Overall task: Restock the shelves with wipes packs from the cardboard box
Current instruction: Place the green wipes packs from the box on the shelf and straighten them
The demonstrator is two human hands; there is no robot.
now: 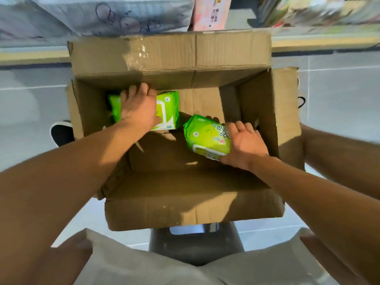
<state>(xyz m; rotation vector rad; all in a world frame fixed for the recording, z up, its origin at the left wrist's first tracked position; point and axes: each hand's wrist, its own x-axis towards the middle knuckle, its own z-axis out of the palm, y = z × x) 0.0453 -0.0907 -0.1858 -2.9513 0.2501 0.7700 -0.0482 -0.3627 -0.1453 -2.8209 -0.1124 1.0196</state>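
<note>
Shorts (144, 264) nearest; box (185, 210) open, roomy; left hand (138, 108) grips "80" pack (167, 108), right hand (244, 145) grips tilted pack (203, 134).

Two green wipes packs (168, 112) (202, 136) inside open cardboard box (185, 208), one tilted.

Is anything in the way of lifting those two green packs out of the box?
Nothing visible is. The left hand lies on one wipes pack, the right hand grips the other pack, and the cardboard box is open above them, flaps folded outward.
</note>
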